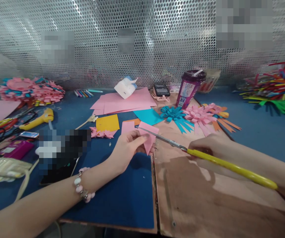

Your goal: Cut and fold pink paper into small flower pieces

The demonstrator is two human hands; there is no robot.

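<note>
Between thumb and fingers, my left hand [130,147] pinches a small folded piece of pink paper [150,134] above the seam of the worktable. My right hand [209,148] grips long scissors with yellow handles [229,167]. Their metal blades point left and lie across the pink paper; whether they are cutting into it I cannot tell. Just behind my left hand lies another pink paper piece [127,126]. A blue paper sheet [147,116] and a yellow paper square [107,123] rest nearby.
Pink sheets [130,102] lie at the back under a white package [125,87]. A purple cup with a straw [188,91] stands behind blue [172,114] and pink paper flowers [199,114]. At left are a yellow glue gun [39,119] and a phone [60,170]; pipe cleaners [276,87] are at right.
</note>
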